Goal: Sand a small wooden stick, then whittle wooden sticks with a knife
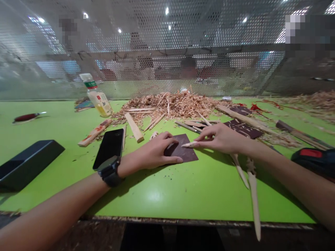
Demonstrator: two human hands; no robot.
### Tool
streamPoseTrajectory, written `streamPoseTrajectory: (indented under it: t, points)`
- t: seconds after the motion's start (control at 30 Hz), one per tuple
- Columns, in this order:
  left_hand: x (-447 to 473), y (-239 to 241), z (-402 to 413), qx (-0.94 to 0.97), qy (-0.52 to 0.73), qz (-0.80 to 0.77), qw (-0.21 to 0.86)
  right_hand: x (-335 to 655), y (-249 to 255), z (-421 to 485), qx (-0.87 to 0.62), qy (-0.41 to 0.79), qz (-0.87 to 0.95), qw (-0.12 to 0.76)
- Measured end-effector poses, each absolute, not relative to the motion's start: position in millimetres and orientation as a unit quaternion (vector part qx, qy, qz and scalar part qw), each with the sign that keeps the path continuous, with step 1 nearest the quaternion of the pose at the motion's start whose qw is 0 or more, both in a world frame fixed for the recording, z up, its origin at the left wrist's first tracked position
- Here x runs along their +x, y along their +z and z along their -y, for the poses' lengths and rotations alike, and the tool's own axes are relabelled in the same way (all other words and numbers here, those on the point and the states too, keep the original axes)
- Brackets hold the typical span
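Note:
A dark brown sheet of sandpaper [183, 150] lies flat on the green table [167, 188]. My left hand [154, 152], with a black watch on the wrist, presses on the sheet's left part, fingers curled and thumb along its near edge. My right hand [222, 138] pinches a small pale wooden stick [190, 144] whose pointed tip rests on the sandpaper. Just under my right forearm lie two carved pale wooden pieces [252, 188].
A black phone [109, 147] lies left of my left hand, a dark box [24, 164] further left. A heap of wood shavings [170, 104], wooden strips [134, 127], a plastic bottle [98, 97], more sandpaper sheets [243, 129] and a red-handled knife [27, 117] lie beyond. A perforated screen stands behind.

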State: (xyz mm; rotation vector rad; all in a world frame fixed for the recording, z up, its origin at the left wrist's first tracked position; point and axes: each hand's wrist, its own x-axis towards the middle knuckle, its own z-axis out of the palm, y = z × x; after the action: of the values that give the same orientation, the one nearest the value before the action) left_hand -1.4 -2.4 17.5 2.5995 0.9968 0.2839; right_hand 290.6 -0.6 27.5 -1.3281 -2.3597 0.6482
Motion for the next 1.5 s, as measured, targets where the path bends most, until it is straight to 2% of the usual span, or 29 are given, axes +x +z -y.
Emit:
streamPoseTrajectory:
  t: [0.1,0.23,0.37,0.53,0.73,0.97,1.13,1.37,1.5]
  points:
    - [-1,19,2,0.918,0.094,-0.357,0.144,296,29,-4,-0.508,0.193,0.818,0.187]
    - [-3,23,1,0.911,0.093,-0.392,0.092,287,30,6,-0.472,0.196,0.840,0.182]
    - [-5,25,0,0.907,0.089,-0.395,0.113,279,29,12,-0.442,0.236,0.847,0.178]
    - [-6,23,-2,0.905,0.091,-0.395,0.126,279,26,9,-0.509,0.177,0.819,0.196]
    - [-7,20,-4,0.916,0.111,-0.360,0.140,267,23,21,-0.426,0.208,0.855,0.208]
    - [-7,20,-4,0.911,0.110,-0.372,0.143,282,28,7,-0.523,0.121,0.819,0.204]
    - [-9,17,-5,0.917,0.122,-0.350,0.145,271,22,17,-0.453,0.195,0.844,0.210]
    - [-7,19,-3,0.916,0.111,-0.359,0.143,289,24,3,-0.537,0.130,0.807,0.209]
    - [-8,17,-3,0.919,0.122,-0.345,0.146,275,20,13,-0.462,0.206,0.836,0.211]
